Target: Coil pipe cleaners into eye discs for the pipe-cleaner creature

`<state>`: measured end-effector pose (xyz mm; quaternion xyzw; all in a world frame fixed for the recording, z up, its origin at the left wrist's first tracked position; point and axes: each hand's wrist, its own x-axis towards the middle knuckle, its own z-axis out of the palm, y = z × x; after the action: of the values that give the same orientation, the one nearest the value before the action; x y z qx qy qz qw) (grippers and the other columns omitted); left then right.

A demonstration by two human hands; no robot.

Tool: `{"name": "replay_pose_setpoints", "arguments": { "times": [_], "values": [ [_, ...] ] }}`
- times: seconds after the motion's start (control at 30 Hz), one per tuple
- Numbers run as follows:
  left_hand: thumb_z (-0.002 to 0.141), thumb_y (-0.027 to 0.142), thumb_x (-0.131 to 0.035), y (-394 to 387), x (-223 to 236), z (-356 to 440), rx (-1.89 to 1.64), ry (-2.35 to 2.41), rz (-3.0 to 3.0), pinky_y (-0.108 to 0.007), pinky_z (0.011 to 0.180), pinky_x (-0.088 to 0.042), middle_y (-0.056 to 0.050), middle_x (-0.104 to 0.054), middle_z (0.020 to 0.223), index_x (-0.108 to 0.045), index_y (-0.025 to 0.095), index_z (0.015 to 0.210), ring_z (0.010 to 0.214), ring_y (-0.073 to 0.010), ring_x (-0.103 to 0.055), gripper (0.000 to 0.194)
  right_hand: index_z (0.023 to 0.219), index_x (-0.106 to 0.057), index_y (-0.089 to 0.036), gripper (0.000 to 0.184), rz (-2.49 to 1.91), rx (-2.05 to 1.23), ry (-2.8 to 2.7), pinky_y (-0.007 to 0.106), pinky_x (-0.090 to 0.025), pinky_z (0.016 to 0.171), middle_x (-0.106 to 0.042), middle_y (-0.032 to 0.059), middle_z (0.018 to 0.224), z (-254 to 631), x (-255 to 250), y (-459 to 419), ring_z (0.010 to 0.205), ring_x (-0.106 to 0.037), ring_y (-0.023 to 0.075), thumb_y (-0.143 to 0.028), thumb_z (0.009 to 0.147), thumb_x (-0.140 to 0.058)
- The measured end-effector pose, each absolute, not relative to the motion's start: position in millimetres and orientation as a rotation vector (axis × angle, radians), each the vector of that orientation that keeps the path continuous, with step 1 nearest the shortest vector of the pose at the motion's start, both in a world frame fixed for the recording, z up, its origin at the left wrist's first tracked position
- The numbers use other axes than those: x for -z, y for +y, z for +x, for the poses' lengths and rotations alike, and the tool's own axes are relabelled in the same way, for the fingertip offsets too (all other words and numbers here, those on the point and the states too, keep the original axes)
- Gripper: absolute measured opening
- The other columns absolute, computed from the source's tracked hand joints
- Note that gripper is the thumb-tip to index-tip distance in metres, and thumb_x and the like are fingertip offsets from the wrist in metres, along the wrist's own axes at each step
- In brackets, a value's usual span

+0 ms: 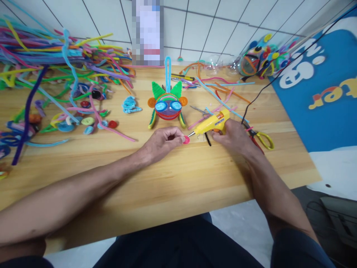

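Observation:
Between thumb and fingers my left hand (166, 141) pinches a small pink pipe-cleaner coil (186, 140) above the wooden table. My right hand (234, 136) is wrapped round the handle of a yellow hot glue gun (213, 122). Its metal nozzle points left and ends at the coil's upper edge; whether they touch I cannot tell. Just behind my hands stands a pipe-cleaner figure (168, 108) with green ears, orange coils at its sides, blue eye coils, a red lower rim and a tall light-blue loop on top.
Many loose pipe cleaners (41, 56) and small coils cover the table's left side. A light-blue bundle (131, 105) lies left of the figure. Scissors (264, 140) lie beside my right hand. A black cord (262, 89) runs to the upper right. Clear plastic containers (248, 66) stand at the back.

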<state>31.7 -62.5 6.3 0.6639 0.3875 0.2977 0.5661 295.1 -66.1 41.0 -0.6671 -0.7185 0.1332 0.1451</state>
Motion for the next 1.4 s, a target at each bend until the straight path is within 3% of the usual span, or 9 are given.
{"name": "replay_pose_setpoints", "arguments": {
  "times": [0.67,1.4],
  "values": [
    [0.092,0.034,-0.065,-63.2,-9.9,32.3,-0.683,0.902,1.558,-0.024,0.063,-0.043,0.001,-0.066,0.073,-0.069,0.017,0.081,0.068,-0.0118,-0.055,0.021,0.073,-0.064,-0.019,0.011,-1.875,-0.42,-2.066,0.028,-0.043,0.058,-0.069,0.0058,0.069,296.3,-35.5,-67.2,0.069,-0.067,0.0226,-0.029,0.077,-0.06],
    [0.092,0.032,-0.065,-63.0,-9.1,32.4,-0.692,0.901,1.547,-0.025,0.064,-0.043,0.001,-0.067,0.075,-0.07,0.017,0.083,0.068,-0.0115,-0.055,0.018,0.071,-0.061,-0.021,0.008,-1.879,-0.403,-2.076,0.029,-0.043,0.058,-0.068,0.0053,0.067,296.5,-39.3,-66.1,0.067,-0.066,0.023,-0.027,0.075,-0.061]
  ]
}}
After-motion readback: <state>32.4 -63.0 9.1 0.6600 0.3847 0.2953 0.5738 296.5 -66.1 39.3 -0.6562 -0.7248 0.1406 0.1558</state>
